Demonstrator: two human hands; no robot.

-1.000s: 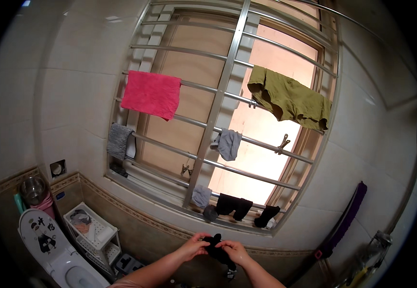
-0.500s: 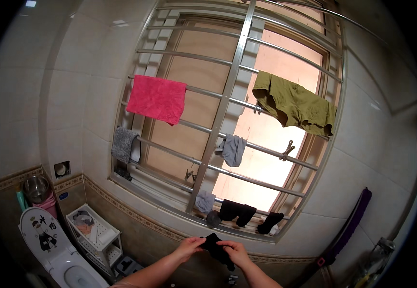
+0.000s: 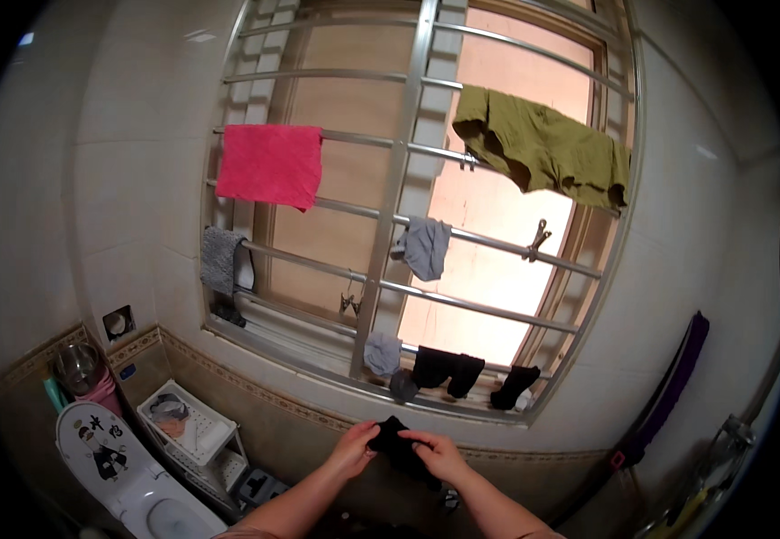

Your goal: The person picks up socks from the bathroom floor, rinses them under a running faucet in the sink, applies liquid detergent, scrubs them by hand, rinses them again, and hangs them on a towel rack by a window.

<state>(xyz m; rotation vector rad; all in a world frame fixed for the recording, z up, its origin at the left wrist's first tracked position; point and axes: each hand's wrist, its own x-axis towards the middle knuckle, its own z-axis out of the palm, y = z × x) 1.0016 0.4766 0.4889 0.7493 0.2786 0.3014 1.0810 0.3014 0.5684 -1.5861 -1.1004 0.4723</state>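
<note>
Below the window sill, a black sock (image 3: pixel 393 440) is stretched between my two hands. My left hand (image 3: pixel 354 449) pinches its left end with thumb and fingers. The fingers of my right hand (image 3: pixel 436 453) grip its upper right part, and the rest droops beneath them. Just above, on the lowest bar of the window grille, hang black socks (image 3: pixel 444 368), another black sock (image 3: pixel 515 387) and a light grey cloth (image 3: pixel 382 354). A grey sock-like piece (image 3: pixel 424 248) drapes over a higher bar.
Metal bars (image 3: pixel 390 180) cross the window, holding a pink towel (image 3: pixel 270 164), olive shorts (image 3: pixel 547 148) and a grey cloth (image 3: pixel 221 259). Metal clips (image 3: pixel 538 240) hang there. At lower left stand a toilet (image 3: pixel 107 458) and a white rack (image 3: pixel 194 427); a purple strap (image 3: pixel 673 377) hangs right.
The view has tilted down slightly, so the window and laundry sit higher. Both hands still grip the black sock, now bunched more closely between them.
</note>
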